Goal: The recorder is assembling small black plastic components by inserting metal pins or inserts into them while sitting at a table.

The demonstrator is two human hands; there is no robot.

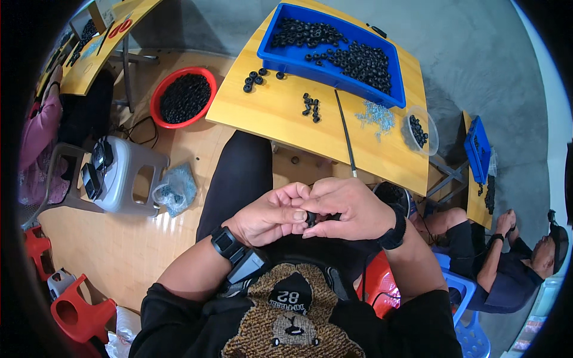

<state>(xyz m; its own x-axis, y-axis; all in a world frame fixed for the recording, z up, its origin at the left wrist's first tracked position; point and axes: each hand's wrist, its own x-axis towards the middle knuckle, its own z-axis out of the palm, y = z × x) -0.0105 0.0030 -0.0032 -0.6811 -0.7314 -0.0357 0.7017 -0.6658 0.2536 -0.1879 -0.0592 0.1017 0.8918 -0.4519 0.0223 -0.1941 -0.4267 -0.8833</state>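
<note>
My left hand [265, 216] and my right hand [356, 209] meet in front of my chest, below the near edge of the table. Between the left thumb and fingers is a small black round part [311, 219], which the right fingertips also touch. Another dark piece [336, 217] shows under the right fingers; its shape is mostly hidden. On the wooden table [239, 110] lie a few black rings [255, 79], several small black parts [311, 108], a dark thin rod [345, 128] and a pile of small pale-blue pieces [377, 116].
A blue tray [325, 70] of black rings fills the table's far side, with a clear bowl [433, 140] at the right corner. On the floor at left are a red basin [156, 101], a grey stool [128, 179] and a plastic bag [178, 188]. People sit at both sides.
</note>
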